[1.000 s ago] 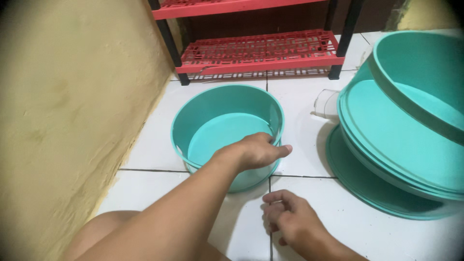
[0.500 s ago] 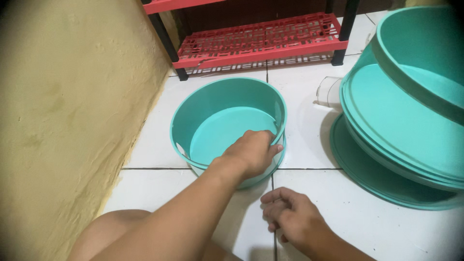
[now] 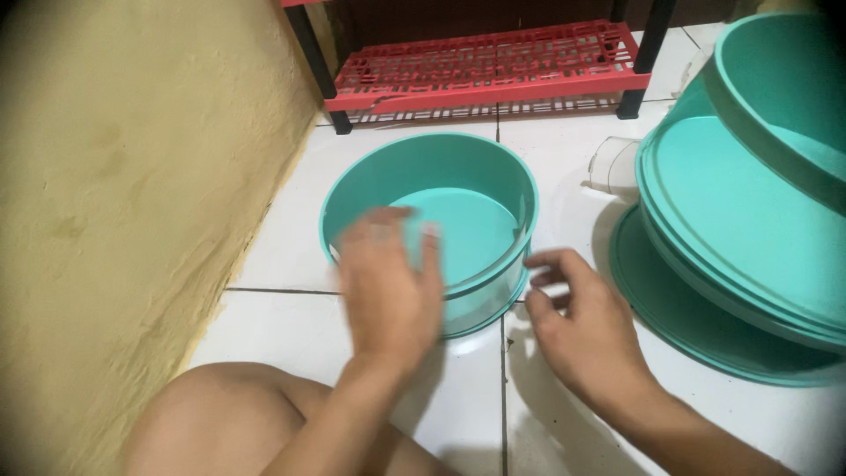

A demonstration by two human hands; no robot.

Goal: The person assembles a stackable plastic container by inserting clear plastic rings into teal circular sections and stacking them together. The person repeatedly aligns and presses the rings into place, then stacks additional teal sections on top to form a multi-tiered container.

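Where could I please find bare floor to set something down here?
Bare white tiles lie between the yellow wall and the teal tub, and behind it toward the red rack. The right is crowded by stacked teal basins.

A single head-worn camera looks steeply down, close over the white tiled floor (image 3: 564,167).

White tiled floor (image 3: 564,185), yellow wall (image 3: 132,176), red rack (image 3: 485,66).
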